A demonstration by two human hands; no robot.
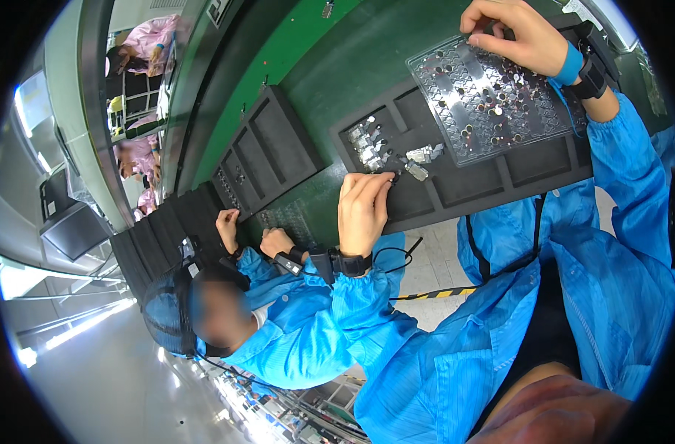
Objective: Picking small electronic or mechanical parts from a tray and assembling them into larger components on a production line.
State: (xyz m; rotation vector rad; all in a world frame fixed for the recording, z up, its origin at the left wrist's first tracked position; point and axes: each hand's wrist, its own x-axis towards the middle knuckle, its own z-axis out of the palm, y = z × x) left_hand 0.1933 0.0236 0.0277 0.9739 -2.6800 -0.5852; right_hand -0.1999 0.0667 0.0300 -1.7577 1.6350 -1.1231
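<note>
My left hand is closed, its fingertips pinched together at the near edge of a black compartment tray. A small dark bit shows at those fingertips, too small to name. Just beyond them, small silvery metal parts lie in a heap, with a few loose ones beside it. My right hand is bent into a pinch over the far edge of a clear plastic blister tray; what it holds, if anything, cannot be made out. The clear tray rests on the black tray, with several small round parts scattered over its pockets.
On my left a co-worker in blue sits close, one hand at another black tray, the other near a clear sheet. Both trays lie on a green bench. Dark stacked trays stand farther left. A thin blue cord hangs from my right wrist.
</note>
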